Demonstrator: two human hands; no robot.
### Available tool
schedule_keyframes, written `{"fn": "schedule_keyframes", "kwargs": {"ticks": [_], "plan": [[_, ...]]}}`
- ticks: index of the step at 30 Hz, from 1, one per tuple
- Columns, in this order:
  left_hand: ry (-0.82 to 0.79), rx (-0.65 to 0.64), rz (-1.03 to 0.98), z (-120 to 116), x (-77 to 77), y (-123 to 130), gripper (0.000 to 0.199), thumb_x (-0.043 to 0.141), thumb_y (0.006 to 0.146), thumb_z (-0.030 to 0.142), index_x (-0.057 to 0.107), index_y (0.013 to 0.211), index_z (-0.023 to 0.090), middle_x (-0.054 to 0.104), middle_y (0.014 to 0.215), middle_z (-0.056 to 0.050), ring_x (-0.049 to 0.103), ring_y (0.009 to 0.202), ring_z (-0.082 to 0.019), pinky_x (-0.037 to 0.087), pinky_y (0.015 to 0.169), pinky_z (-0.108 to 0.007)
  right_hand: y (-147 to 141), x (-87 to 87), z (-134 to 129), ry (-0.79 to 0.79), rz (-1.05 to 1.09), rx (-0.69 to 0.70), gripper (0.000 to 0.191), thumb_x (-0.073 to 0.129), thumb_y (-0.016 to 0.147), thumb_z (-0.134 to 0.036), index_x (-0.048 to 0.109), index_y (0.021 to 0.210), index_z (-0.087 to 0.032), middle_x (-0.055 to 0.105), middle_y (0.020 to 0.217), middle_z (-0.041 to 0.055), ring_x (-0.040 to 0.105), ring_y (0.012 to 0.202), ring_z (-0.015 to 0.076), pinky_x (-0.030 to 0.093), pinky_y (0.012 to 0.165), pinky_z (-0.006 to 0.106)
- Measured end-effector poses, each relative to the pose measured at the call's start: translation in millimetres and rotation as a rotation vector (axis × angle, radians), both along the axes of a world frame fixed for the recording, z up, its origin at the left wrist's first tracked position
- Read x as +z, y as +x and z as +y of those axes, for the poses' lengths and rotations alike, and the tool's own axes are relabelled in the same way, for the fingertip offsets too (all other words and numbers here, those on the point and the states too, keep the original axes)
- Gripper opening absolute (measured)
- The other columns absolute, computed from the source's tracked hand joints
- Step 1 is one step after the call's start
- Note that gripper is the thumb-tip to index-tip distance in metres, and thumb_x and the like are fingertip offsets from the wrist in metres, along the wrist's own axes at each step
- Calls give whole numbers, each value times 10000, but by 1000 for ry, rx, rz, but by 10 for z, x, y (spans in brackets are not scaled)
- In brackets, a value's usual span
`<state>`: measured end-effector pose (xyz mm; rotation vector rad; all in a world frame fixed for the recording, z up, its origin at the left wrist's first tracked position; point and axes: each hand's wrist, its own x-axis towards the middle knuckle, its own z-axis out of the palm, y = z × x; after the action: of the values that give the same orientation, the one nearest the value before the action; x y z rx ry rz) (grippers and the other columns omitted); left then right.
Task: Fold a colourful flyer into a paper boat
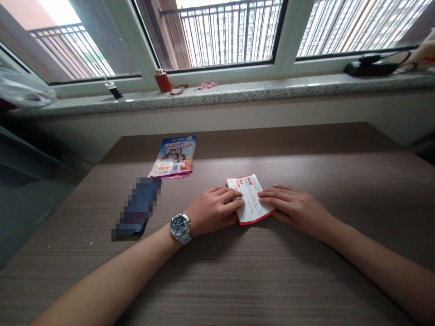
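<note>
A small white leaflet [250,199] with red edges and printed text sits low over the table in the middle of the head view. It looks folded, and its near edge curves slightly. My left hand [215,209], with a metal watch [180,227] on the wrist, holds its left side, fingertips on top. From the other side, my right hand [297,208] grips the right edge, fingers over the paper and thumb partly hidden below. Both hands stay close to the wooden tabletop [238,280].
A stack of colourful flyers [175,156] lies at the back left of the table. Nearer me is a dark, pixelated phone-like object [137,210]. Along the granite windowsill [238,93] stand a red lighter-like item [163,81] and a black device [371,67] with a cable.
</note>
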<state>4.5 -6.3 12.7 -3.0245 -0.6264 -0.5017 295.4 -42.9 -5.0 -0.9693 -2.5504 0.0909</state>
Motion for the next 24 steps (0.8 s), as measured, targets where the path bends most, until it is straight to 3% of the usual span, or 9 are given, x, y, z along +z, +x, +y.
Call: {"fn": "schedule_keyframes", "kwargs": {"ticks": [11, 24], "plan": [[-86, 50, 10, 16, -36, -29, 170, 491, 996, 261, 618, 1080, 187, 707, 1146, -61, 695, 994, -199, 561, 855, -328, -21, 5, 0, -40, 82, -23, 349, 604, 922, -175, 638, 1263, -244, 714, 1255, 89, 648, 1192, 269, 501, 1054, 501], [-164, 65, -69, 23, -38, -32, 142, 483, 982, 219, 622, 1000, 194, 728, 1074, -43, 710, 921, -159, 543, 778, -260, -16, -14, 5, -142, 271, 10, 207, 594, 941, -202, 665, 1127, -260, 739, 1137, 83, 686, 1094, 237, 571, 936, 412]]}}
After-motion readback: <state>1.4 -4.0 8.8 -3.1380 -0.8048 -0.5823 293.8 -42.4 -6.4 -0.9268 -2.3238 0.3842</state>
